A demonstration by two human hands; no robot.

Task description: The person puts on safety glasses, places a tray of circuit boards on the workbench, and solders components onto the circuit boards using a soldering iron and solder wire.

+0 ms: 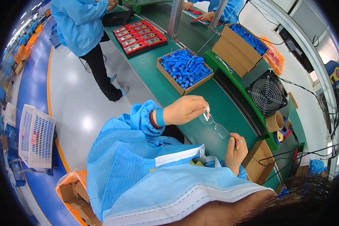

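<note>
Both my hands hold a pair of clear-lensed eyeglasses above the green workbench. My left hand, with a blue band and a beaded bracelet on its wrist, pinches the side by one lens. Something small and white shows at its fingertips; I cannot make out what it is. My right hand has its fingers closed round the other side, by the second lens. A cardboard box full of blue cylindrical cells stands on the bench just beyond my left hand.
A tilted carton of blue cells, a black fan and a tape roll line the right-hand shelf. Farther along lies a red tray of parts. A co-worker stands at left; another's hands work across the bench.
</note>
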